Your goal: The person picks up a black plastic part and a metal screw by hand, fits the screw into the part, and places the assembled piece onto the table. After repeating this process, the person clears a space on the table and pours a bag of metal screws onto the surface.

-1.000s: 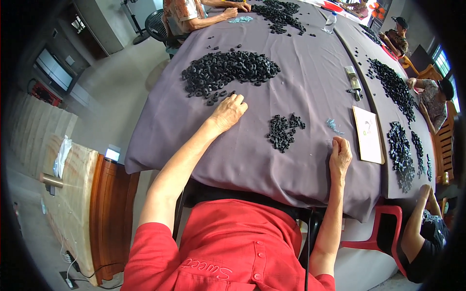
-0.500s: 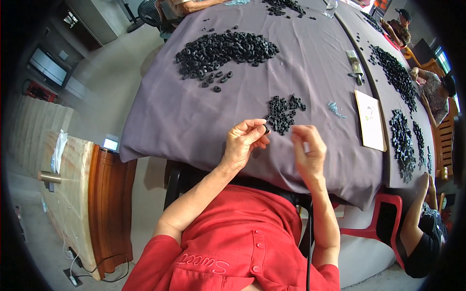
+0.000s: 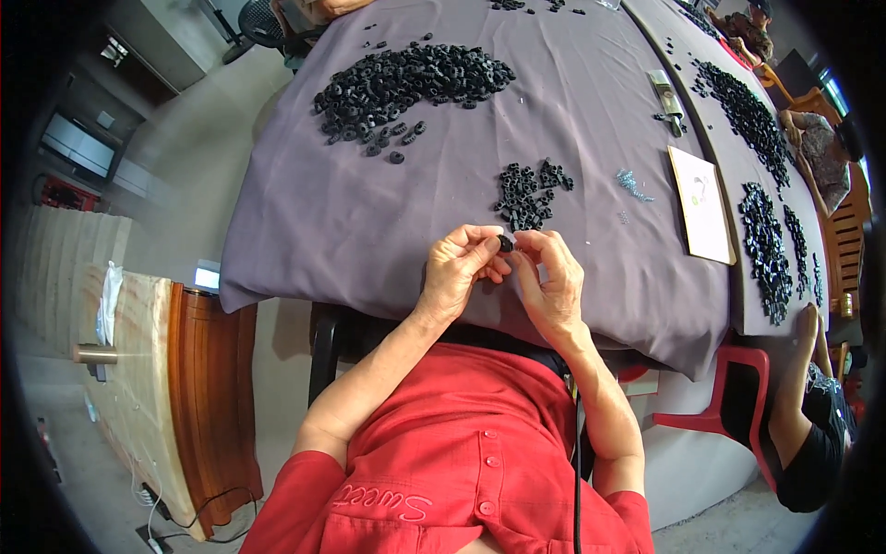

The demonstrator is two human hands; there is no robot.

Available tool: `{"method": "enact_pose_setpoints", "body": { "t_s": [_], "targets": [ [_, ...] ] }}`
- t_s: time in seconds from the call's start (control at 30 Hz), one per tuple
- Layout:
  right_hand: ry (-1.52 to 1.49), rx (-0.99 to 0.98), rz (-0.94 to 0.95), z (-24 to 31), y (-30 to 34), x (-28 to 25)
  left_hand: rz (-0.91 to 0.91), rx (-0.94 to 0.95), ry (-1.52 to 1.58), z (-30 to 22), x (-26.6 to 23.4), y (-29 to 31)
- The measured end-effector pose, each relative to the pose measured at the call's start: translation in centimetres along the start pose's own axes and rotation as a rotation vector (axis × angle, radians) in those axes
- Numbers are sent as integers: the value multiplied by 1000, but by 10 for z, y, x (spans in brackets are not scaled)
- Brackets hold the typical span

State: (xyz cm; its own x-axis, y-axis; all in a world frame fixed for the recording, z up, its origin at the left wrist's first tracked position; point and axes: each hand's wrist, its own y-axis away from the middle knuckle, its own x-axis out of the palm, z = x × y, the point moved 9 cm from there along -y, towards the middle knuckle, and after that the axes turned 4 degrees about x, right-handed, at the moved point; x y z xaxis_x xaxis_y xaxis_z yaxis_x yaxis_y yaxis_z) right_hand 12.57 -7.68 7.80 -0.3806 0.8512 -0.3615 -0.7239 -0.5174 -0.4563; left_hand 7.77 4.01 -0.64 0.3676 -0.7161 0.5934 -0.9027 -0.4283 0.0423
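Observation:
Between the thumb and forefinger of my left hand (image 3: 457, 272) is a small black ridged plastic part (image 3: 505, 243). My right hand (image 3: 554, 282) is closed in a pinch right beside that part, its fingertips at or against it. Whatever those right fingers hold is too small to make out. Just beyond my hands lies a small heap of black plastic pieces (image 3: 524, 196). Farther off to the left, a larger heap of black ridged ring-shaped parts (image 3: 406, 88) spreads over the grey cloth (image 3: 369, 222). Pale blue spring-like bits (image 3: 633, 186) lie right of the small heap.
A framed white board (image 3: 701, 205) and a tube-like packet (image 3: 666, 102) lie on the right. More black pieces (image 3: 764, 249) cover the adjoining table, where other people sit. A red chair (image 3: 729, 406) stands at the lower right, a wooden cabinet (image 3: 210, 388) at the left.
My right hand has moved left and in to meet the black part in my left hand. The view has shifted slightly, so the table's things sit higher.

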Motion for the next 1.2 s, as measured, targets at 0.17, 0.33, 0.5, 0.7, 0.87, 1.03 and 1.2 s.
{"method": "enact_pose_setpoints", "body": {
  "t_s": [0.17, 0.33, 0.5, 0.7, 0.87, 1.03, 1.2],
  "targets": [
    [113, -94, -5, 7, 1, 0, 4, 15, -51, -1, 2, 0],
    [205, -200, 0, 15, 5, 1, 81, -40, -134, 0, 0, 1],
    [174, -208, 44, 18, 8, 4, 136, -78, -73, 2, 0, 2],
    [-57, 167, 103, -22, 5, 2, 139, -138, 20, 4, 4, 5],
    [79, 143, 4, -22, -15, -24, 48, -49, 230, 0, -8, 0],
    [304, 156, 67, -43, -20, -24, 33, -53, 235, 1, -10, -3],
    [410, -19, 122, -35, -19, -3, 26, -48, 223, 1, -9, -1]
  ]
}}
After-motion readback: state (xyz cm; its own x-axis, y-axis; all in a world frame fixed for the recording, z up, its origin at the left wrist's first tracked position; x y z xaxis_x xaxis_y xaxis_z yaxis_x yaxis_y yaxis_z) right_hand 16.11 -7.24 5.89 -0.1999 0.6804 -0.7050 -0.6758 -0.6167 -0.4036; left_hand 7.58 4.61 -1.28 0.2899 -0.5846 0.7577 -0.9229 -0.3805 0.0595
